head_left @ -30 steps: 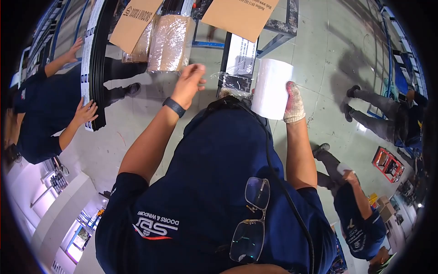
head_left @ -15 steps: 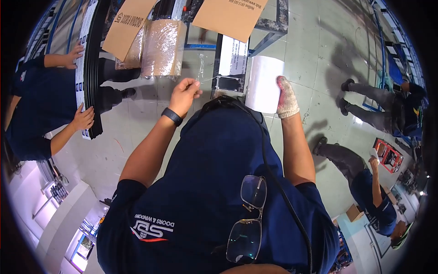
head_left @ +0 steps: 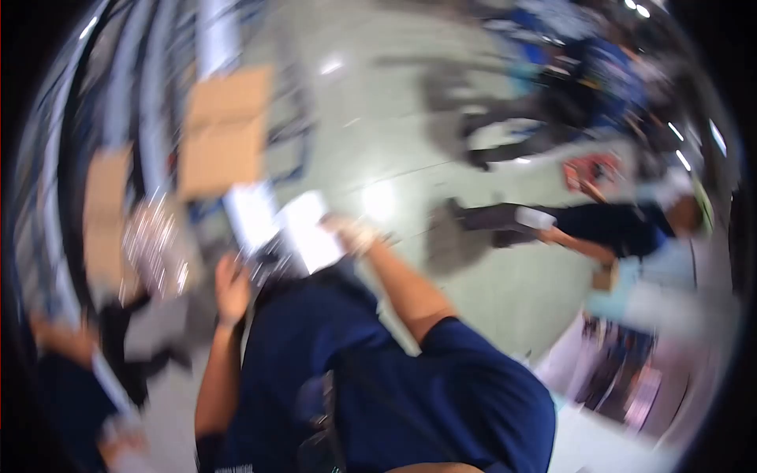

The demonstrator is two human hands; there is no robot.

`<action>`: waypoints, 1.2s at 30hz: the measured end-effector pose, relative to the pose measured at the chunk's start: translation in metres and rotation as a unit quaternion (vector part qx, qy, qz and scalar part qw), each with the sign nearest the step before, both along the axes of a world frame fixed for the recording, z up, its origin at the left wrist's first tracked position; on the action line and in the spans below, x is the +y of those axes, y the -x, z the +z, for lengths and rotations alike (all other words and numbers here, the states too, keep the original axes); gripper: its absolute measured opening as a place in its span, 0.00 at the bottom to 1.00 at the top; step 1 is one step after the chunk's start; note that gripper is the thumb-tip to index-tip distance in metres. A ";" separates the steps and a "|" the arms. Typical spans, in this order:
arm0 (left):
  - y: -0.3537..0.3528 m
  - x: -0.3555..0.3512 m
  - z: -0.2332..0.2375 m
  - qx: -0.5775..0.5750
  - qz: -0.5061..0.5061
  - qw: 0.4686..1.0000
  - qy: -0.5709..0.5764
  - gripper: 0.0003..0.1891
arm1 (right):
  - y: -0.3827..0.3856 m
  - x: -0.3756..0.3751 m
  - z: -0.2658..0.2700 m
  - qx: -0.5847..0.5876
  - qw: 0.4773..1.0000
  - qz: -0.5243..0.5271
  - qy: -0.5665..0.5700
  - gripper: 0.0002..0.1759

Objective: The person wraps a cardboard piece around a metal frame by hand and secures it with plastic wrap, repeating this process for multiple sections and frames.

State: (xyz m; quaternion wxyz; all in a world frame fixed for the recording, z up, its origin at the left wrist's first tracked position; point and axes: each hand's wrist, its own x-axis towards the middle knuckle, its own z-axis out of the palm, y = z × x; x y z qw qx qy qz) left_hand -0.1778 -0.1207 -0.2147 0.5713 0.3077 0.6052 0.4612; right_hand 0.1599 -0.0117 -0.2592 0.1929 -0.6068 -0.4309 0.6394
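Observation:
My right hand (head_left: pixel 352 234), in a pale knitted glove, is closed on the side of a white roll of plastic film (head_left: pixel 310 234). The roll is tilted in front of my waist. My bare left hand (head_left: pixel 231 289) is raised to the left of the roll, its fingers smeared by motion. Whether it grips anything cannot be made out. Between that hand and the roll lies a dark, glossy streaked patch (head_left: pixel 272 260), and beyond it the white-labelled end of a long bundle (head_left: pixel 252 217).
Cardboard sheets (head_left: pixel 225 130) lie on long profiles, with a shiny film-wrapped package (head_left: pixel 158 244) nearer me. A person (head_left: pixel 67 394) is at the lower left. Another person (head_left: pixel 623 229) stands at right holding a white item (head_left: pixel 535 218). A red object (head_left: pixel 591 171) is beyond.
My view has swung to the right and blurred, so bench and roll appear further left. The left hand, pinching a clear strand of film earlier, now shows upright fingers. The right hand keeps the roll.

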 end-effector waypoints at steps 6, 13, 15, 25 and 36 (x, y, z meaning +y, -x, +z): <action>0.012 0.018 -0.018 0.087 -0.055 0.995 0.016 0.06 | 0.032 -0.004 0.020 0.318 0.924 -0.070 0.201 0.36; 0.002 0.031 0.018 0.029 -0.009 0.992 0.123 0.07 | 0.038 -0.001 0.029 0.191 0.970 -0.120 0.094 0.44; 0.018 0.030 -0.020 -0.025 -0.028 0.992 0.124 0.07 | 0.037 -0.001 0.030 0.193 0.969 -0.103 0.113 0.39; 0.035 0.036 -0.030 -0.199 -0.095 0.958 0.182 0.09 | 0.038 0.004 -0.049 0.050 0.989 -0.029 0.139 0.53; 0.041 0.016 -0.085 -0.243 -0.071 0.933 0.256 0.29 | 0.061 -0.018 -0.012 0.235 0.932 -0.129 0.245 0.41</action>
